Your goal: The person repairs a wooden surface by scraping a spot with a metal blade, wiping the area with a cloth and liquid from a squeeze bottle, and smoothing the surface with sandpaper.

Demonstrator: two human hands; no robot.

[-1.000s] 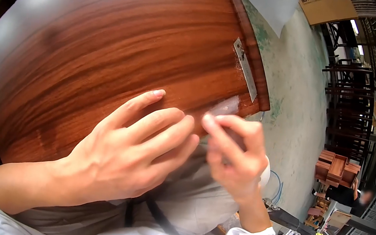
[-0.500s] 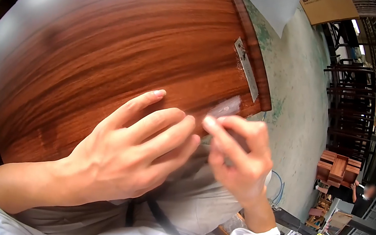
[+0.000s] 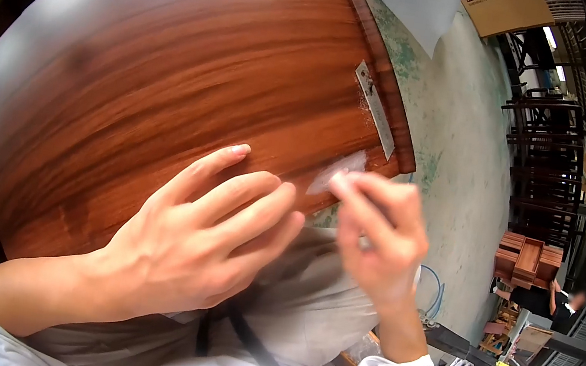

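A brown wood-grain panel (image 3: 170, 89) lies across my lap. My left hand (image 3: 206, 234) is open over its near edge, fingers spread and forefinger stretched onto the surface. My right hand (image 3: 380, 234) is closed in a pinch at the panel's near right corner, slightly blurred. Whatever its fingertips hold, if anything, is hidden. Just beyond those fingertips is a whitish, translucent patch (image 3: 340, 172); whether it is thin plastic or powder I cannot tell. A flat metal strip (image 3: 375, 112) rests near the right edge, with pale crumbs beside it.
Concrete floor (image 3: 460, 132) runs along the right. A cardboard box (image 3: 504, 10) and a pale sheet (image 3: 415, 0) are at the top. Dark wooden furniture (image 3: 547, 153) stands farther off. Another person (image 3: 555, 302) is by a reddish wooden cabinet (image 3: 527, 261).
My right hand has shifted slightly right, and more of the whitish patch shows. The left hand keeps its pose. The panel and metal strip appear slightly farther left in view.
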